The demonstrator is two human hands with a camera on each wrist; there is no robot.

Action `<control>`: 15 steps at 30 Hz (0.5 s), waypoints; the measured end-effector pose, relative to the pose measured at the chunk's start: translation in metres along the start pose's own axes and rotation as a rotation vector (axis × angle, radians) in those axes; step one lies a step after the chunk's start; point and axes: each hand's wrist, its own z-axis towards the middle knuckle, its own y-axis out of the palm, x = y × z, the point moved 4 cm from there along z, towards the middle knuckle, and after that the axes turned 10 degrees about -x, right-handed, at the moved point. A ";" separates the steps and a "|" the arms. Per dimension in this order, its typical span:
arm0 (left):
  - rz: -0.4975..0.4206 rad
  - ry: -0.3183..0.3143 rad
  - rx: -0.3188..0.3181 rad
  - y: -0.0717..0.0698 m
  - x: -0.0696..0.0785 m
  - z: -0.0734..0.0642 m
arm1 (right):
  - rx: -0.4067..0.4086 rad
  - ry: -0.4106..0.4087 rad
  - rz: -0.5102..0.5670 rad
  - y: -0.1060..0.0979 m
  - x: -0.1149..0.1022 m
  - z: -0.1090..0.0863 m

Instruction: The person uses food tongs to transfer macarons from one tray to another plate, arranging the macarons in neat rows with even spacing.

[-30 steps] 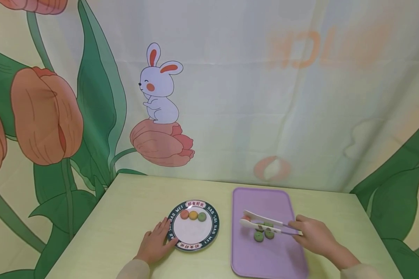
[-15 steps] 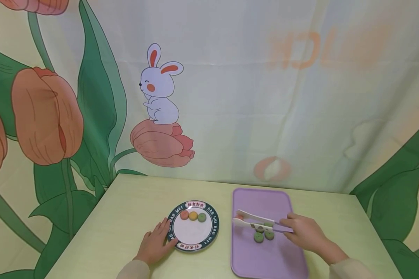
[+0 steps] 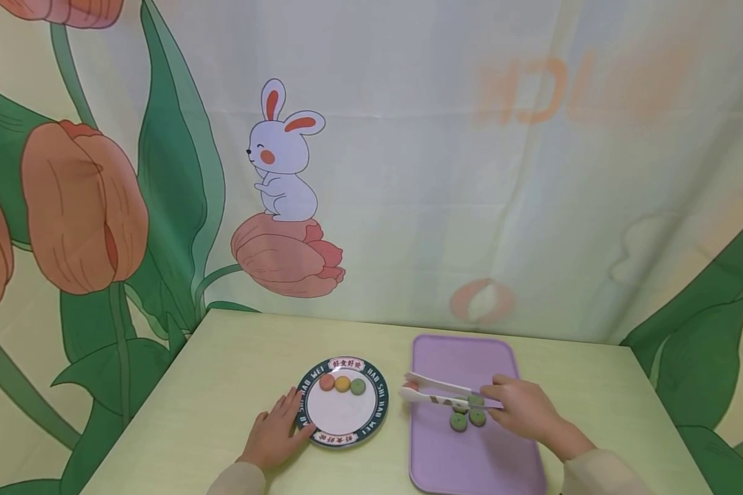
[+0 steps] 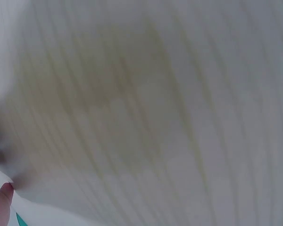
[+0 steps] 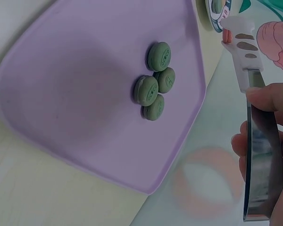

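Pink macaron [image 3: 411, 387], pinched between the tips of white tongs [image 3: 422, 397], held at the left edge of the purple tray [image 3: 464, 460] in the head view. On my remote feed, left to right: left hand [image 3: 275, 427], fingers extended and grip wide, touching the rim of the plate [image 3: 342, 412]; three macarons [image 3: 343, 384], pink, yellow and green, in a row on it; four green macarons [image 3: 459, 421] clustered on the tray; right hand [image 3: 523, 410], grip closed round the tongs

Head view softly, evenly lit; left wrist view dim and mostly blurred; right wrist view greyish, a diffuse shadow darkening the purple tray [image 5: 52, 70].
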 end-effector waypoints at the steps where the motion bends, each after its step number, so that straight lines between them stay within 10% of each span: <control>1: 0.000 -0.001 0.002 0.000 -0.001 0.000 | 0.000 -0.004 0.002 0.001 -0.001 0.002; 15: -0.010 -0.002 0.014 0.002 -0.003 0.001 | -0.021 -0.016 0.015 0.005 -0.012 0.019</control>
